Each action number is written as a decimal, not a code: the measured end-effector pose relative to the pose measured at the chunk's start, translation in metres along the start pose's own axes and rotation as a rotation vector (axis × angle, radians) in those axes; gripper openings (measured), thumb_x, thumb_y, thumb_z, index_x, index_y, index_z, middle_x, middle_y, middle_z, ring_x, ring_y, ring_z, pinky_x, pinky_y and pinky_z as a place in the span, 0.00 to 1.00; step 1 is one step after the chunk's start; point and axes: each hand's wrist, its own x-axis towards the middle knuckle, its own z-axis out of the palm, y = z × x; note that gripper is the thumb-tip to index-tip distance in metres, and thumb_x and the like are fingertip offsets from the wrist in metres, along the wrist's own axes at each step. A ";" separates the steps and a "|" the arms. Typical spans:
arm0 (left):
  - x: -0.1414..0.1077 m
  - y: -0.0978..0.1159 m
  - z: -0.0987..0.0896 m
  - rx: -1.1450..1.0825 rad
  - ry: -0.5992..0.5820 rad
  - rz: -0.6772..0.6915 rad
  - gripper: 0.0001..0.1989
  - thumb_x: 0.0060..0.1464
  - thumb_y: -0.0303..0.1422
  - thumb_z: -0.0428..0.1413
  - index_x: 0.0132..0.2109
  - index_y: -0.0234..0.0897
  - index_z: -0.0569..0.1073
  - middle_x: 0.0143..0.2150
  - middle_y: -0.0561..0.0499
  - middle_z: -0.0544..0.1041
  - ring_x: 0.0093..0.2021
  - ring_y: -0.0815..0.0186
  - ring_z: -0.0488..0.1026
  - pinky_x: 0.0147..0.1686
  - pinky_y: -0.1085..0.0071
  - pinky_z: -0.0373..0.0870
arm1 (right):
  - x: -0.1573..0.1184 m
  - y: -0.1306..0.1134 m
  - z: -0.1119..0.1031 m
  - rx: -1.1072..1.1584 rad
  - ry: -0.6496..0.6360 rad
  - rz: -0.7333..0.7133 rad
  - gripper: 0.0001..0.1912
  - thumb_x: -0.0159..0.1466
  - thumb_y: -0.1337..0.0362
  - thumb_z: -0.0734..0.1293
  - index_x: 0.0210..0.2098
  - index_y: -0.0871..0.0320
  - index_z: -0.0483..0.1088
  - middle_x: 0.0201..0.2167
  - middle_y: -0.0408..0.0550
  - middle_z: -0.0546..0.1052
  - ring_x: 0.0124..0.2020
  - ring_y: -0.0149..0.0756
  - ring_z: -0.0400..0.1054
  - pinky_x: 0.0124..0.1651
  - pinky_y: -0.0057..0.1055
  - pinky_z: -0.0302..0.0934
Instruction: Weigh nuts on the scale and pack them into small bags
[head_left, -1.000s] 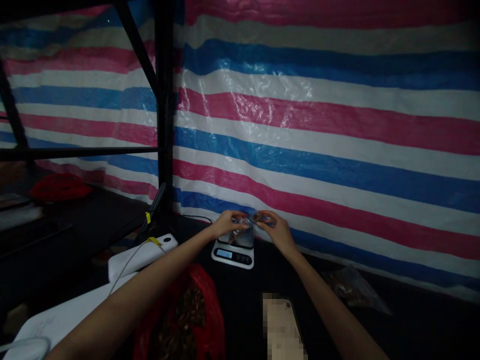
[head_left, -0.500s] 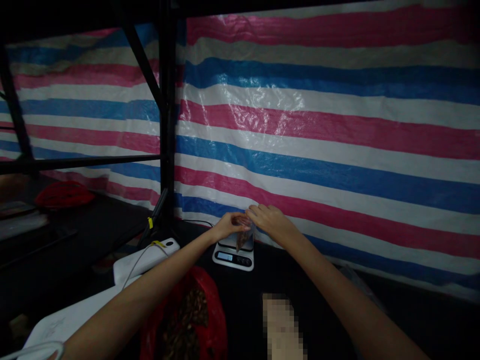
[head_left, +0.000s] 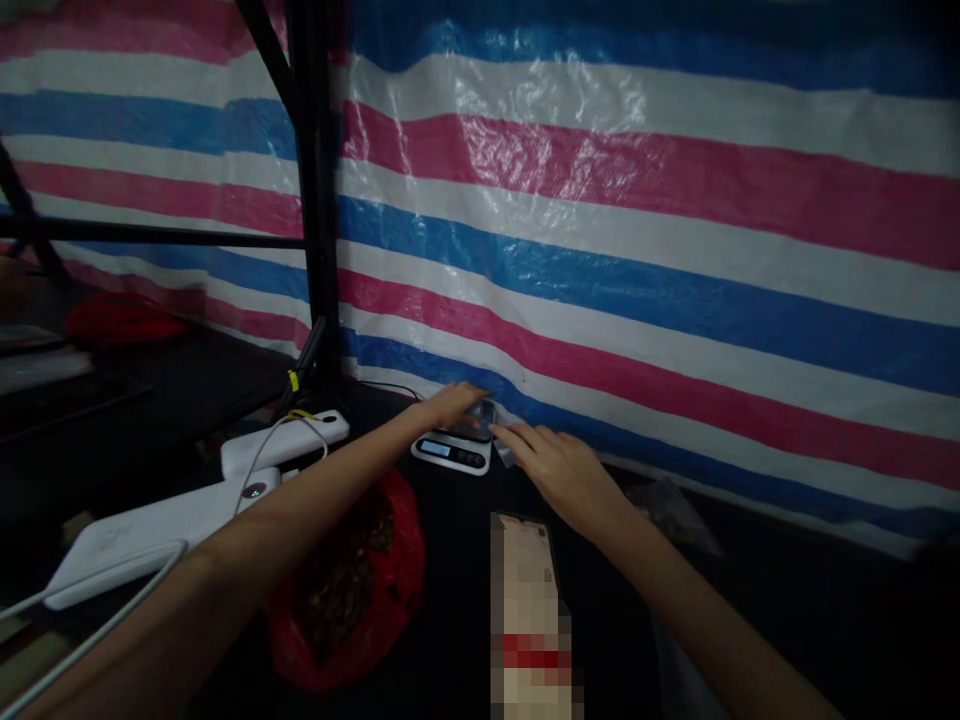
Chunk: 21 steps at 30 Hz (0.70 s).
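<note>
Head view, surroundings: a striped tarp (head_left: 637,250) in pink, blue and white fills the back, with a black frame post (head_left: 319,200) standing at its left.
Table: dark table (head_left: 450,560), dim light; a red bag (head_left: 352,580) with brown bits inside lies low between the forearms.
Left side: two white power banks (head_left: 285,440) with a cable lie left of the scale; a red heap (head_left: 120,318) sits far back left.
Foreground: a blurred-out phone (head_left: 529,600) lies flat, just under the right wrist.
In the way: nothing covers the scale's display; the left hand hides its far edge.
Left hand: left hand (head_left: 450,403) reaches out long, fingers bent down onto a small clear bag (head_left: 486,415); whether they pinch it is too dark to tell.
Right hand: right hand (head_left: 559,470) hovers palm down, fingers spread and loose, holding nothing, just right of the scale.
Small bag: crumpled, glossy, at the scale's far right corner.
Scale: small white kitchen scale (head_left: 452,450), display lit, close to the tarp.
</note>
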 end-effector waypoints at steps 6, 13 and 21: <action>-0.054 0.047 -0.045 -0.246 0.192 0.069 0.18 0.53 0.39 0.51 0.48 0.35 0.69 0.50 0.45 0.70 0.50 0.62 0.66 0.50 0.66 0.59 | -0.025 -0.011 0.003 0.227 -0.017 0.098 0.20 0.60 0.65 0.61 0.52 0.57 0.60 0.46 0.49 0.69 0.44 0.39 0.62 0.43 0.34 0.59; -0.234 0.139 -0.079 -0.909 0.185 -0.494 0.23 0.56 0.43 0.43 0.23 0.34 0.72 0.14 0.53 0.70 0.13 0.73 0.65 0.18 0.78 0.62 | -0.003 -0.043 0.004 0.591 0.018 0.007 0.15 0.60 0.62 0.62 0.47 0.54 0.64 0.45 0.45 0.70 0.46 0.36 0.62 0.47 0.34 0.56; -0.305 0.147 -0.041 -0.434 0.044 -1.056 0.29 0.56 0.47 0.34 0.20 0.37 0.69 0.12 0.54 0.67 0.18 0.70 0.67 0.24 0.77 0.61 | 0.056 -0.112 -0.017 0.498 0.049 -0.247 0.14 0.61 0.62 0.61 0.46 0.59 0.62 0.42 0.50 0.71 0.44 0.38 0.61 0.44 0.35 0.55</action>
